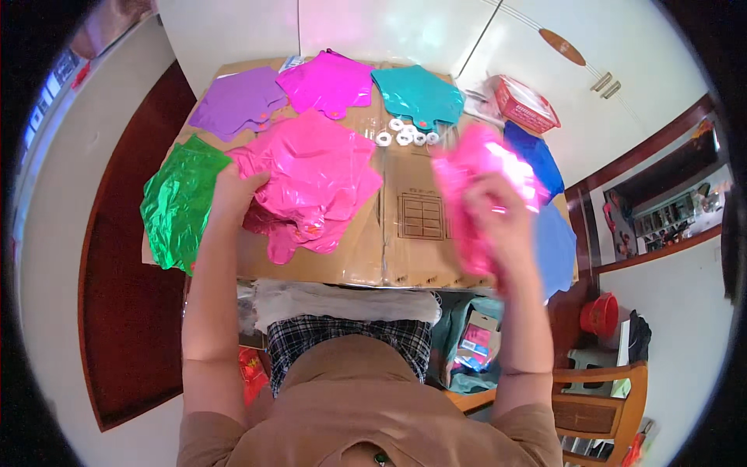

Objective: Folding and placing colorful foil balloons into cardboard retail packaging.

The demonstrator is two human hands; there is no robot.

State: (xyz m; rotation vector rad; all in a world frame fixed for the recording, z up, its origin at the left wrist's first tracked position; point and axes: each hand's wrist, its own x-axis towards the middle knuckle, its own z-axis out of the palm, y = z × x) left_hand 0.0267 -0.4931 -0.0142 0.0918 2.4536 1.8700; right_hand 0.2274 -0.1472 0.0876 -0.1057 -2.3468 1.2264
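My left hand rests on the left edge of a stack of flat pink foil balloons lying on a cardboard sheet. My right hand is raised above the right side of the cardboard and grips another pink foil balloon, which is blurred. Several flat foil balloons lie around: green at the left, purple, magenta and teal along the far edge, blue at the right.
Small white rings lie in a cluster near the teal balloon. A red-and-white packet sits at the far right. A wooden chair and a red bucket stand to my lower right. White cupboard doors are behind.
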